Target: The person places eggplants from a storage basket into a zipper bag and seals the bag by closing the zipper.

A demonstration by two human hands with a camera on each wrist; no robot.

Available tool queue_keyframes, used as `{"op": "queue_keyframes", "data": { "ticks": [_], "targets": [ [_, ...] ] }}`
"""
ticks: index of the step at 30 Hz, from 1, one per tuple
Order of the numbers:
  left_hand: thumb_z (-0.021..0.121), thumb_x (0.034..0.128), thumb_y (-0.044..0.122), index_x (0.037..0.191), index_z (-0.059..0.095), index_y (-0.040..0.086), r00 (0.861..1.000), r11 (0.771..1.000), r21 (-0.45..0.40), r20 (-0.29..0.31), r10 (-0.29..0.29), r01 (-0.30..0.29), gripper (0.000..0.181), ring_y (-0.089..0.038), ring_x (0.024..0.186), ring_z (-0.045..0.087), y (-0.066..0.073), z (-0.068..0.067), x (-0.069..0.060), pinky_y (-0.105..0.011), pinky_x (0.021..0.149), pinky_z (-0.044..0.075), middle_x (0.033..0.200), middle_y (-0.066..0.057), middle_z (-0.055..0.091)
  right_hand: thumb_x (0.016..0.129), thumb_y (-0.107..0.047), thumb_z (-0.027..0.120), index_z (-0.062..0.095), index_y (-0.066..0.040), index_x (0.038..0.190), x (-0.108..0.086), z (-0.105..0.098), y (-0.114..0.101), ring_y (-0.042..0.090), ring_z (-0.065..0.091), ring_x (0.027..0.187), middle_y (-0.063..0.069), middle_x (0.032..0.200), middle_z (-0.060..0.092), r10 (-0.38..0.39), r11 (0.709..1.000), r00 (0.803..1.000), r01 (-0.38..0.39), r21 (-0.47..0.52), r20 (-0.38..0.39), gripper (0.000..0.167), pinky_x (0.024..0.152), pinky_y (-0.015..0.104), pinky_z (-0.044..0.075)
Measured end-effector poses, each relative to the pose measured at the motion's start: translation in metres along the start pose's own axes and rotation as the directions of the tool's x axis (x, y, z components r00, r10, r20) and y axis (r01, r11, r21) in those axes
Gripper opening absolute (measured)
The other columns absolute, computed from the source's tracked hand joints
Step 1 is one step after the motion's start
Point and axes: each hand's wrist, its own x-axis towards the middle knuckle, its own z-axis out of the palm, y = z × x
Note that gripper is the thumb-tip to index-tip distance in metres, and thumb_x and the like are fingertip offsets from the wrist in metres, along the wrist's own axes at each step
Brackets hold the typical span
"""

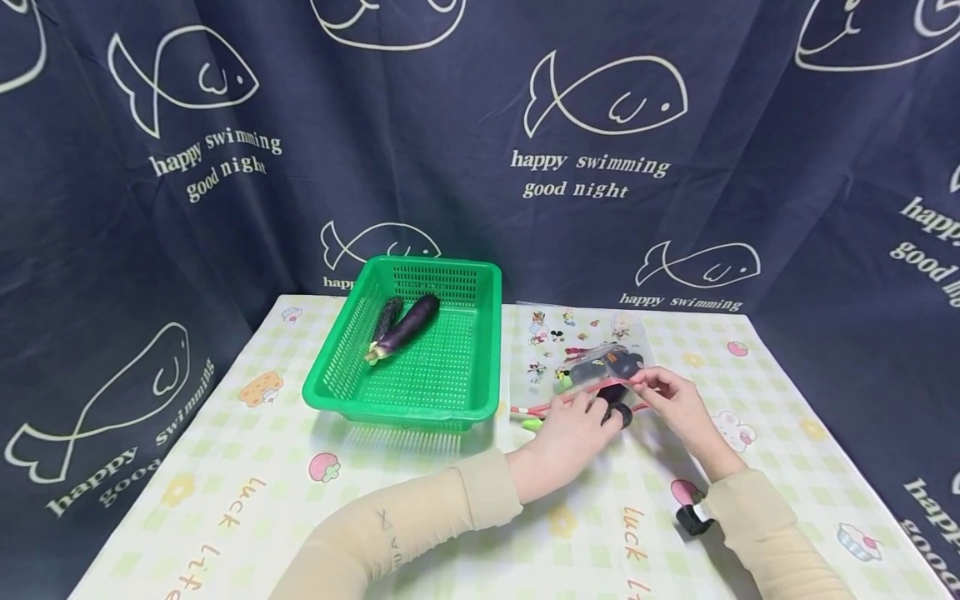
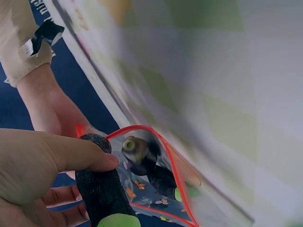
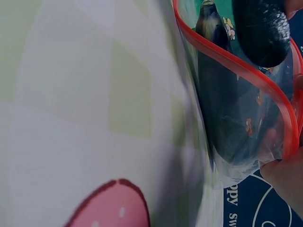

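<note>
My left hand (image 1: 562, 446) grips a dark, bumpy cucumber (image 2: 106, 182) with a light green end, held at the red-edged mouth of a clear zip bag (image 1: 540, 342) printed with small cartoon figures. The fingers and thumb of my right hand (image 1: 686, 417) pinch the bag's red rim at its right end. Inside the bag lie an eggplant (image 3: 220, 104) and another dark vegetable (image 2: 163, 182) with a green end. In the right wrist view the held cucumber's dark tip (image 3: 262, 40) shows within the red opening.
Left of the bag stands a green basket (image 1: 491, 350) with an eggplant (image 1: 408, 327) and a dark, bumpy vegetable (image 1: 386, 318) in it. A patterned cloth (image 1: 262, 492) covers the table. Behind hangs a dark blue curtain (image 1: 465, 108) with fish drawings.
</note>
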Motion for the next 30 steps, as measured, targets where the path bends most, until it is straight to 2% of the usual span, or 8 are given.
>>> {"op": "queue_keyframes", "data": {
  "ticks": [8,12,20,27,30],
  "targets": [
    [0.061,0.0888,0.025,0.128,0.046,0.027,1.000,1.000,-0.009,0.021,0.000,0.000,0.042,-0.015,0.101,0.049,0.005,0.004,0.002,-0.034,0.079,0.044,0.114,0.003,0.051,0.087,0.004,0.060,0.058,0.013,0.098,-0.001,0.000,0.001,0.000,0.055,0.072,0.009,0.081,0.063,-0.004,1.000,1.000,0.004,-0.024,-0.010,0.015,0.064,0.013,0.045],
    [0.061,0.0887,0.026,0.128,0.046,0.027,0.999,1.000,0.006,0.029,-0.023,0.023,0.042,-0.015,0.102,0.050,0.006,0.008,0.004,-0.033,0.080,0.045,0.114,0.003,0.051,0.087,0.004,0.060,0.058,0.014,0.098,-0.001,0.000,0.001,0.000,0.055,0.073,0.006,0.081,0.063,-0.009,1.000,1.000,0.009,-0.012,-0.009,0.015,0.064,0.013,0.045],
    [0.058,0.0910,0.028,0.126,0.047,0.027,0.997,0.998,0.024,0.052,-0.064,0.063,0.037,-0.015,0.101,0.050,0.007,0.008,0.008,-0.032,0.076,0.044,0.112,0.003,0.051,0.087,0.001,0.061,0.060,0.011,0.100,0.006,-0.004,0.030,-0.002,0.056,0.074,-0.007,0.082,0.063,-0.017,1.000,1.000,0.017,0.007,-0.009,0.016,0.065,0.013,0.045],
    [0.050,0.0950,0.026,0.122,0.051,0.026,0.994,0.996,0.030,0.068,-0.086,0.084,0.027,-0.016,0.099,0.049,0.008,0.014,0.011,-0.033,0.075,0.043,0.106,0.004,0.052,0.087,0.004,0.060,0.060,0.011,0.098,0.005,-0.001,0.017,0.000,0.056,0.071,0.003,0.082,0.064,-0.028,1.000,1.000,0.028,0.006,-0.007,0.013,0.063,0.013,0.045],
    [0.049,0.0949,0.024,0.121,0.052,0.025,0.993,0.995,0.044,0.069,-0.093,0.091,0.027,-0.015,0.096,0.048,0.008,0.017,0.012,-0.032,0.073,0.043,0.104,0.004,0.052,0.086,0.005,0.060,0.060,0.012,0.097,0.002,0.000,0.007,0.000,0.055,0.071,0.001,0.081,0.063,-0.031,0.999,0.999,0.031,-0.007,-0.009,0.013,0.062,0.013,0.045]
  ]
}}
